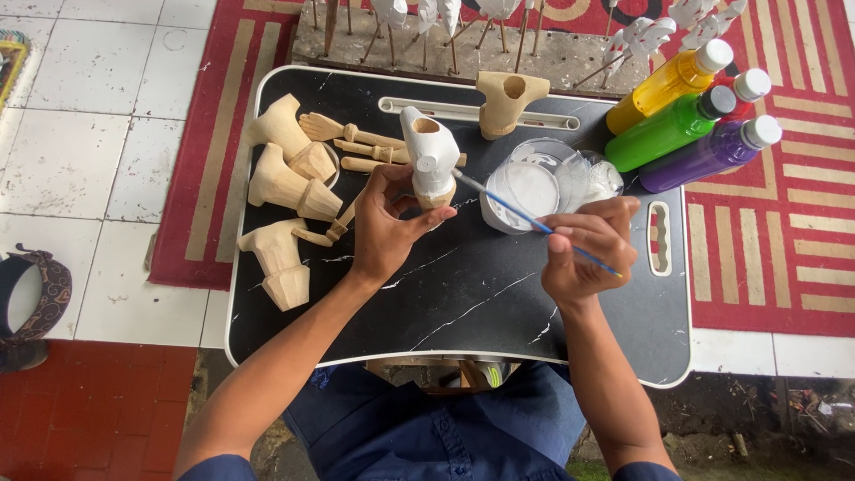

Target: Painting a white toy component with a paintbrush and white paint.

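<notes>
I read this as the priming step. My right hand [583,249] pinches a thin blue-handled brush [534,223], its tip at the wooden puppet torso [429,158]. My left hand [385,227] grips that torso by its base, upright above the black marbled tray table [463,294]; most of it is already white. The bare patch near the base looks next, calling for a reload and a light stroke.

Beyond the brush, a clear cup of white paint [527,191] sits open. Farther right lie capped bottles of yellow [668,85], green [670,127] and purple paint [708,151]. Unpainted torsos [283,183] wait at left.
</notes>
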